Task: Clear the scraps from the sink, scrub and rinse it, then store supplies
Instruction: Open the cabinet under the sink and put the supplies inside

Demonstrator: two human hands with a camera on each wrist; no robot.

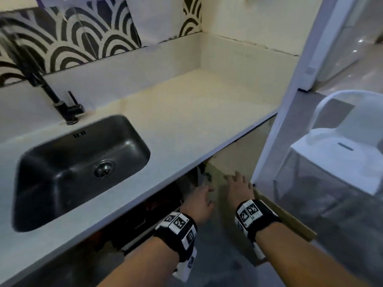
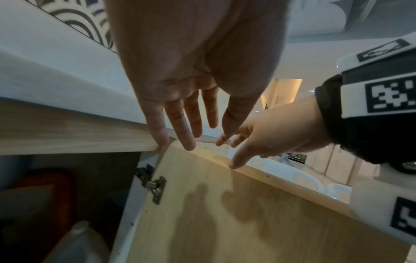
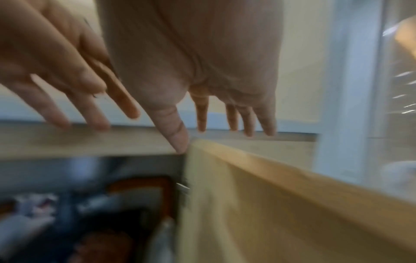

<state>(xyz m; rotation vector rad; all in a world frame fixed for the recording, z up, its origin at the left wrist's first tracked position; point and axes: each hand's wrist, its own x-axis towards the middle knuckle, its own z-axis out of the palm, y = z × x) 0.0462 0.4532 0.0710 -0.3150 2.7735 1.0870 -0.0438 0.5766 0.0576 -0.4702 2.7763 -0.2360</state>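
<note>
The dark steel sink (image 1: 51, 183) sits in the pale countertop (image 1: 186, 112), with nothing showing in its basin around the drain (image 1: 104, 168). Below the counter's front edge, both hands reach toward an open wooden cabinet door (image 2: 225, 213). My left hand (image 1: 202, 198) has straight, spread fingers (image 2: 189, 135) close to the wooden rail under the counter, and holds nothing. My right hand (image 1: 238, 185) is also flat and spread, and its thumb (image 2: 236, 160) touches the door's top edge (image 3: 258, 160). The right wrist view is blurred.
A black faucet (image 1: 51, 96) stands behind the sink. Inside the cabinet are a pale plastic jug (image 2: 78, 245) and a red-brown item (image 2: 45, 186), beside the door's hinge (image 2: 155, 186). A white chair (image 1: 342, 154) stands right, behind a glass panel and white frame (image 1: 290, 100).
</note>
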